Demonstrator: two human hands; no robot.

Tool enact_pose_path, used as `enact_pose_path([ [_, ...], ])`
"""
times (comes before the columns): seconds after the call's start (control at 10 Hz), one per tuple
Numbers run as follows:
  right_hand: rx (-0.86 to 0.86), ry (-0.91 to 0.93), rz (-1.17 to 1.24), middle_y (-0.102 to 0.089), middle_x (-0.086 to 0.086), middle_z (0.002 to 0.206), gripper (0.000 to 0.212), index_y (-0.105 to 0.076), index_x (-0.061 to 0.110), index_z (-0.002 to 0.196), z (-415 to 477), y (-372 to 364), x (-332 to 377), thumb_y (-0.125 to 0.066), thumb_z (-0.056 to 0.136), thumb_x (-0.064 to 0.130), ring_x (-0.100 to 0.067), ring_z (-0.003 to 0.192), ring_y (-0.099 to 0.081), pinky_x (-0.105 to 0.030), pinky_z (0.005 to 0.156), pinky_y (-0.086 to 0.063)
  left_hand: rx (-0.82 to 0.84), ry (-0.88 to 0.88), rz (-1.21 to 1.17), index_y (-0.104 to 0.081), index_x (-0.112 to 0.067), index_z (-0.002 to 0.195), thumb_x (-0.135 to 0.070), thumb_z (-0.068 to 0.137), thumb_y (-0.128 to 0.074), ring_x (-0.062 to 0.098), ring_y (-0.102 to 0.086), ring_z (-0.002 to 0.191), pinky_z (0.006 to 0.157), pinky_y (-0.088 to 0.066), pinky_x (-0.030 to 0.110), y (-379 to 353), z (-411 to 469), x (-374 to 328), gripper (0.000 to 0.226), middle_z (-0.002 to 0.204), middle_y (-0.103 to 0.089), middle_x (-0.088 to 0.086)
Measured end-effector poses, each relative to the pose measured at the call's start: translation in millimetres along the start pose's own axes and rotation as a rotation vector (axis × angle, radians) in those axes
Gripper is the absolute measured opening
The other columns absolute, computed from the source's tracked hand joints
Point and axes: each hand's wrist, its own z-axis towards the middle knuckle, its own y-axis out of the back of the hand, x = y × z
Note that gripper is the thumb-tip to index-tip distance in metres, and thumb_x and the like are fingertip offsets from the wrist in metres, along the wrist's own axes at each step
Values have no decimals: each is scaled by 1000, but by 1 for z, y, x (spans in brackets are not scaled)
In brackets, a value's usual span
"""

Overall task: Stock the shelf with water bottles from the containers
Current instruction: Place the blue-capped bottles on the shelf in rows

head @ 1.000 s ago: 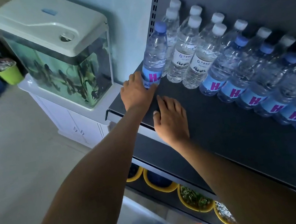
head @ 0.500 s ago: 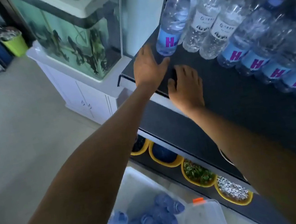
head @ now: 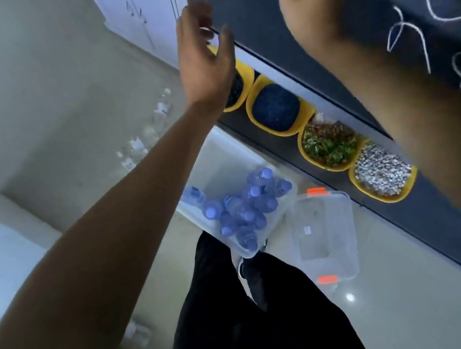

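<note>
Both hands up at the front edge of the dark shelf (head: 256, 4), neither gripping anything. Left hand (head: 204, 57) loose-fingered and blurred, hanging before the shelf lip and hiding part of the first yellow bowl (head: 244, 77). Right hand (head: 313, 1) over the shelf top, fingers relaxed, tips cut off by the upper frame edge. Far below on the pale floor (head: 57, 81), blue-capped water bottles (head: 243, 205) packed in a clear container (head: 247, 251), its near corner overlapping dark trouser legs (head: 246, 322) and a shoe (head: 240, 266). Just beside it, a clear piece with orange clips (head: 323, 232), probably the lid, possibly a second empty tub. Under the shelf, three more yellow bowls (head: 286, 132) in a row, filled dark blue, green and pale grey. Off to the left, faint blurred shapes (head: 135, 151), too smeared to name. White cords (head: 409, 34) on the shelf by the right forearm.
</note>
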Motion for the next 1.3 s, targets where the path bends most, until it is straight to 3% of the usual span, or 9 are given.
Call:
enact_pose_path([
  [0.1, -59, -218, 54, -67, -16, 105, 19, -67, -1, 107, -115, -31, -20, -55, 92, -2, -20, 103, -59, -28, 94, -47, 110, 117, 127, -55, 1, 123, -14, 92, -60, 29, -61, 104, 88, -53, 38, -7, -58, 51, 36, 117, -61, 16],
  [0.2, 266, -493, 3, -65, -22, 108, 24, -68, -4, 108, -230, -39, -22, -54, 87, -2, -41, 104, -62, -51, 93, -49, 235, 190, 261, -56, -3, 127, -17, 89, -63, 27, -62, 105, 84, -51, 31, -21, -119, 106, 42, 120, -61, 12],
  [0.4, 804, -1014, -180, -49, -21, 137, 44, -55, 7, 133, -385, -62, -40, -60, 90, 14, -42, 125, -50, -43, 96, -42, 646, 375, 560, -46, -19, 144, -36, 89, -65, 28, -48, 129, 99, -46, 44, -70, -202, 210, 60, 136, -53, 7],
  [0.5, 829, -1143, -161, -49, -17, 138, 52, -45, 14, 141, -426, -75, -51, -63, 93, 23, -40, 124, -53, -46, 87, -48, 841, 416, 602, -35, -22, 153, -39, 85, -71, 32, -45, 133, 102, -45, 45, -92, -219, 244, 78, 142, -51, 8],
  [0.6, 797, -1107, -185, -65, -15, 129, 50, -45, 14, 139, -443, -90, -65, -62, 96, 34, -38, 118, -62, -46, 85, -50, 908, 430, 644, -33, -25, 153, -39, 82, -72, 34, -50, 130, 100, -46, 44, -106, -230, 269, 83, 144, -53, 8],
  [0.8, 675, -1035, -192, -70, -15, 118, 43, -53, 8, 130, -434, -107, -80, -61, 96, 33, -38, 110, -65, -40, 78, -46, 841, 391, 652, -45, -28, 146, -34, 88, -62, 30, -57, 126, 93, -47, 38, -119, -217, 281, 61, 142, -58, -1],
  [1.0, 625, -1044, -108, -72, -17, 107, 32, -56, 7, 116, -437, -103, -73, -65, 92, 27, -39, 99, -66, -40, 74, -47, 794, 367, 606, -61, -28, 114, -30, 83, -61, 31, -63, 105, 77, -46, 34, -120, -212, 275, 31, 111, -69, 0],
  [1.2, 511, -1041, -5, -71, -16, 96, 27, -58, 4, 107, -408, -87, -48, -68, 92, 23, -36, 88, -66, -41, 73, -49, 675, 351, 475, -61, -30, 127, -34, 84, -66, 26, -62, 112, 85, -47, 32, -84, -192, 237, 43, 124, -67, -3],
  [1.3, 445, -982, 67, -65, -10, 81, 21, -54, 10, 94, -367, -66, -29, -70, 90, 23, -30, 75, -62, -47, 70, -52, 638, 308, 450, -64, -27, 116, -33, 85, -68, 24, -62, 106, 77, -37, 26, -65, -172, 195, 32, 117, -68, -4],
])
